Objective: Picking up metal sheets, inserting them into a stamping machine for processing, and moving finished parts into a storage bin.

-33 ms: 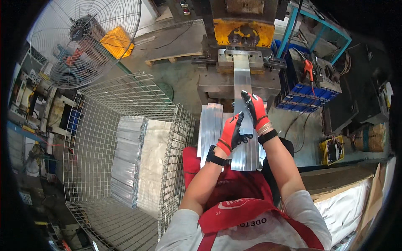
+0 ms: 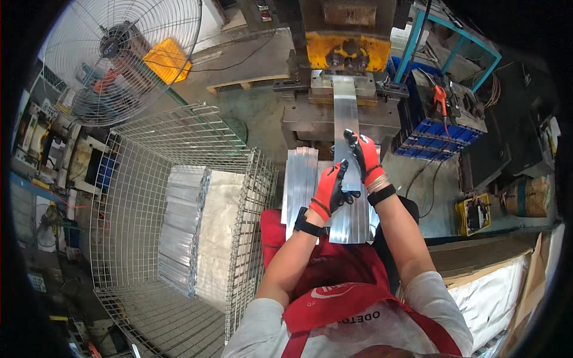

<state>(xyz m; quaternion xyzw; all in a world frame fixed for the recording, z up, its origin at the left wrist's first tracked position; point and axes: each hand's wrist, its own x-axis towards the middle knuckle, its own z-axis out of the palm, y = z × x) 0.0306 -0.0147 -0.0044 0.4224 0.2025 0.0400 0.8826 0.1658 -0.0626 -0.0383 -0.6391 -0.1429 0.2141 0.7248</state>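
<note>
A long, flat silver metal strip [image 2: 345, 116] runs away from me, its far end lying in the die [image 2: 322, 81] of a press with a yellow ram section [image 2: 317, 51]. Both hands wear red gloves with black fingers. My left hand [image 2: 332, 188] grips the strip's near end, thumb on top. Slightly farther along, my right hand [image 2: 364, 157] is closed round its right edge, thumb up. Beneath the hands, over my lap, lies a stack of similar metal strips [image 2: 349, 225]. A second stack of strips [image 2: 299, 179] sits just left of it.
On my left stands a wire mesh cage [image 2: 239, 238] holding metal strips [image 2: 179, 221] and a pale sheet [image 2: 219, 232]. A large fan [image 2: 116, 45] is at far left. Right of the press, a blue crate [image 2: 427, 134] carries a red air gun [image 2: 440, 98]; a yellow bin [image 2: 474, 215] stands nearer.
The yellow section of the press sits slightly lower than before. My hands and the metal strip look unmoved.
</note>
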